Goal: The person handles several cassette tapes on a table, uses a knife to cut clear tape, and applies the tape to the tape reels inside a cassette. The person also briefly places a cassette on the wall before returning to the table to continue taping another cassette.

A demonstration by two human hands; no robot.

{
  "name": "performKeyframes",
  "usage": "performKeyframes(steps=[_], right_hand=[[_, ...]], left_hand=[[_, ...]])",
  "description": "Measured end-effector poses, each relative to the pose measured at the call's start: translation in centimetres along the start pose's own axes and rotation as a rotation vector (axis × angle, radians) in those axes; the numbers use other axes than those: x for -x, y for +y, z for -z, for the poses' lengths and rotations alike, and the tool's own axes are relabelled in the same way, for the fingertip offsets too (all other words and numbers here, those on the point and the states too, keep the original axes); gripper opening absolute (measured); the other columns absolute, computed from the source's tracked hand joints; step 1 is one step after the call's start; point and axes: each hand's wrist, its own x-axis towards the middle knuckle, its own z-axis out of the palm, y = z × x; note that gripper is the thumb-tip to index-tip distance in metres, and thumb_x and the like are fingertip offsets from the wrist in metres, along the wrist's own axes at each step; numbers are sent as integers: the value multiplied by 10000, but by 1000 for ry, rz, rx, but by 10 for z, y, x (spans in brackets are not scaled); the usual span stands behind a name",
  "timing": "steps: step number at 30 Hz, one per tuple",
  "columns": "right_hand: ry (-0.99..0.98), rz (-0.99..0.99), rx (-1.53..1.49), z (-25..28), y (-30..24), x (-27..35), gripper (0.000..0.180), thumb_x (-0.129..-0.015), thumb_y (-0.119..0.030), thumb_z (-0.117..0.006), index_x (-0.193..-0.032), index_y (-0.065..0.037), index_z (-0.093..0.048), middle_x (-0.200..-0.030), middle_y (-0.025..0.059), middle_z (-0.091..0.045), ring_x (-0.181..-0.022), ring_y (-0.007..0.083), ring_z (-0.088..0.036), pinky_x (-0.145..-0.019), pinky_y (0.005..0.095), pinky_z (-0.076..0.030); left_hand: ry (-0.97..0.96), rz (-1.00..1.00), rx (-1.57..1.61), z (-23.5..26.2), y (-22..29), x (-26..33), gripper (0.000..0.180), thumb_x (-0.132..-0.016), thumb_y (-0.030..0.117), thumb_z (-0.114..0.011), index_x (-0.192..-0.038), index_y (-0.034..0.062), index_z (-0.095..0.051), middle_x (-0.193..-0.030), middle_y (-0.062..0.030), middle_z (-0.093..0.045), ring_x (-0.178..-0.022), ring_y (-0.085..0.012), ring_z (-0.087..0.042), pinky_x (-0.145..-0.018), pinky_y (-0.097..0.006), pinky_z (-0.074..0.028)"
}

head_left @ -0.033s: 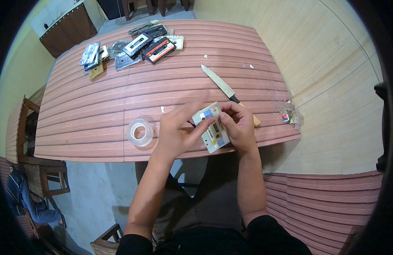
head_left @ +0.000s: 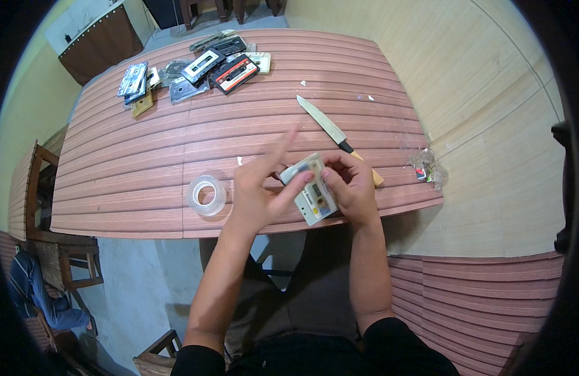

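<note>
A pale cassette tape (head_left: 315, 195) with a printed label is held tilted above the table's near edge. My left hand (head_left: 257, 191) grips its left side, the thumb pressed across the label and the index finger stretched away, blurred. My right hand (head_left: 352, 188) pinches the upper right edge between thumb and bent fingers. Both hands' other fingers are partly hidden behind the cassette. Just beyond my right hand lies a knife (head_left: 321, 119), its blade pointing to the far left and its handle partly behind the hand. Left of my left hand rests a roll of clear tape (head_left: 206, 195).
Several cassettes (head_left: 202, 67) lie heaped at the far left of the wood-patterned table (head_left: 126, 182). Crumpled clear wrapping (head_left: 430, 169) sits at the right edge against the wall (head_left: 484, 125). Small white scraps (head_left: 240, 161) dot the tabletop. A seated person's leg (head_left: 51, 301) shows at lower left.
My left index finger has lifted and straightened outward. The cassette has tilted slightly in my hands. Everything on the table stays in place.
</note>
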Motion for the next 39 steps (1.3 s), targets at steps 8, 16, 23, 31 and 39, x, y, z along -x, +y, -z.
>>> performKeyframes(steps=[8,16,23,31,39], right_hand=[[-143,-38,127,0,-3,4,246,-1028,-192,-818,-1179,0,-795,-929,24,-775,-796,75,-703,-734,243,-565],[79,-10,48,-2,1,-3,306,-1066,-138,-774,-1292,67,-751,-1131,113,-797,-931,130,-764,-814,278,-619],[285,90,100,-12,3,-15,291,-1084,-51,-727,-1332,102,-717,-1292,158,-746,-1116,195,-752,-948,316,-637],[260,72,439,-12,-10,-6,429,-884,-186,-890,-1273,-45,-775,-1267,129,-724,-1112,267,-718,-1000,393,-597],[-12,357,921,-24,-15,-11,728,-761,-288,-898,-1419,-52,-693,-1292,191,-702,-1231,392,-634,-1093,507,-513]], left_hand=[[-162,280,73,12,-12,-1,185,-1001,130,-865,-1097,-28,-862,-901,-65,-811,-797,-86,-700,-673,-256,-523],[-93,189,78,7,-10,-1,311,-984,65,-825,-1289,2,-811,-1134,-140,-812,-1011,-171,-757,-822,-306,-583],[286,-147,-491,7,-15,-10,293,-928,107,-796,-1203,7,-802,-1162,-175,-785,-1025,-367,-752,-894,-439,-582],[312,-81,-765,37,9,11,388,-877,232,-874,-1200,31,-798,-1203,-163,-761,-1166,-370,-692,-1040,-510,-524],[5,433,-759,91,22,33,654,-748,356,-985,-1267,25,-765,-1314,-181,-692,-1237,-390,-639,-1066,-525,-555]])
